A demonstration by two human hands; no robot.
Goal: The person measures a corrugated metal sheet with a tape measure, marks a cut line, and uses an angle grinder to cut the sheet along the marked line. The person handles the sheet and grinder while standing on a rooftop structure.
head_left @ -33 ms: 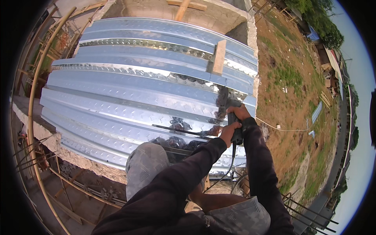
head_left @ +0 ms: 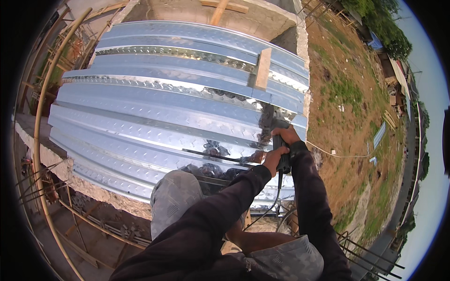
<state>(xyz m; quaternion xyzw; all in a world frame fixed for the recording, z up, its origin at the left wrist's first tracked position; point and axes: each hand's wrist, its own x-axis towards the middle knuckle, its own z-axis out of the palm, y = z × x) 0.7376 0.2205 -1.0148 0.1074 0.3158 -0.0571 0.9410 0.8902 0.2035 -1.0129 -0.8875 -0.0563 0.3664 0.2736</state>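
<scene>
My left hand (head_left: 273, 159) is wrapped round the body of a dark corded angle grinder (head_left: 284, 164). Farther forward, my right hand (head_left: 288, 134) grips the same tool near its head. The grinder's head rests at or just over the right part of the shiny ribbed metal decking (head_left: 140, 105); its disc cannot be made out, nor whether it touches the metal. A black cord (head_left: 278, 189) hangs from the tool's rear end toward me. Beyond the grinder, a short wooden board (head_left: 263, 69) lies across the ribs.
Rough concrete wall edges (head_left: 303, 42) border the decking. A bamboo pole (head_left: 37, 126) rises at the left, above a lower level with timber. To the right, the ground drops to brown soil with grass (head_left: 347, 93), and a white cable (head_left: 347, 154) runs out. Rebar (head_left: 370, 255) sticks out at lower right.
</scene>
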